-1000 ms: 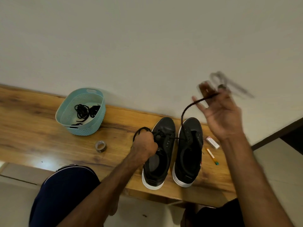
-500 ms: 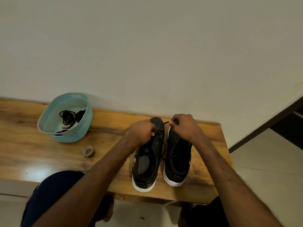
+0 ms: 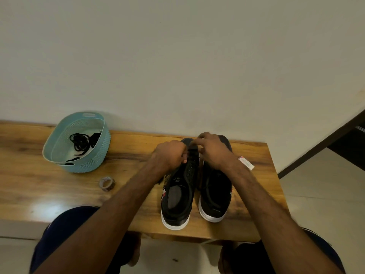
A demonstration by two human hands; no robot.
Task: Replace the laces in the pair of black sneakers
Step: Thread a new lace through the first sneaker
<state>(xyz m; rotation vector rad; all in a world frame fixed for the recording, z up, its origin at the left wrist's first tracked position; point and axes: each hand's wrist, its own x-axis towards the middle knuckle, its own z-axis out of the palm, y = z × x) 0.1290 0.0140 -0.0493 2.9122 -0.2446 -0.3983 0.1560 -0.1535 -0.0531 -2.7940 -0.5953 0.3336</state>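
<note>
Left hand (image 3: 170,155), right hand (image 3: 214,152), fingers (image 3: 199,137) curled

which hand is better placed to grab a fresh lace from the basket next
Left, probably. The basket with the black laces sits on the left hand's side; the right hand would have to cross over the left sneaker. Both hands are curled at that sneaker's front, so either must let go first.

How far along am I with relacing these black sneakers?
Early. Done: nothing laced; upper eyelets on the left sneaker are bare. In hand: left hand and right hand pinch a lace at its toe. Left: those eyelets, then the right sneaker; more laces sit in the basket.
</note>
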